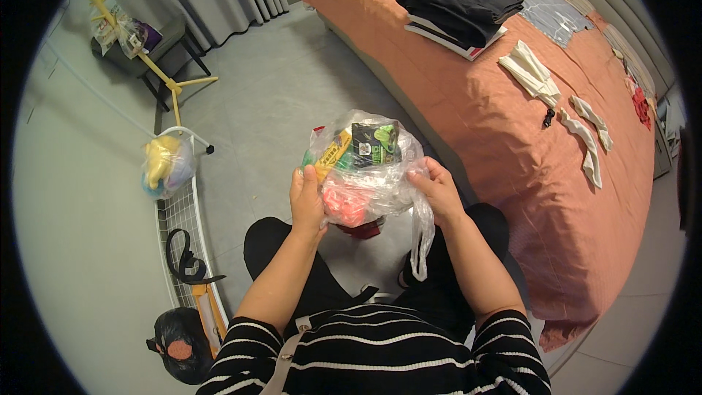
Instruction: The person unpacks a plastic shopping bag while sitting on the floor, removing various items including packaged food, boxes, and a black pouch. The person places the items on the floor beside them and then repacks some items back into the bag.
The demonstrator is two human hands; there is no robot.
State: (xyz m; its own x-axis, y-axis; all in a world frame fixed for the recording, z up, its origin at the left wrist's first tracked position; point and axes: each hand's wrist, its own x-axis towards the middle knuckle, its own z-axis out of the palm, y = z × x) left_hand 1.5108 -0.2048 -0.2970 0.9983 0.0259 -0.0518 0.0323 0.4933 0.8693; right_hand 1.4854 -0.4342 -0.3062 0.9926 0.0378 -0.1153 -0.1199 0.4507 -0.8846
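Note:
A clear plastic bag [373, 180] is held up in front of me, above my knees. My left hand [306, 201] grips its left side, thumb on top. At the right edge, my right hand [436, 189] pinches the crumpled film, and one bag handle dangles below it. Through the plastic show a black and green packet [375, 143], a yellow packet [334, 153] and something coral-red [346, 202] whose kind I cannot make out. A dark red thing [363, 230] shows just under the bag, mostly hidden.
An orange-covered bed [468, 117] stands to the right, bearing folded black clothing [461, 4] and white socks [583, 148]. Along the left wall are a white wire rack [181, 216], a black belt [186, 263], a black bag [184, 344] and a wooden stand [173, 88].

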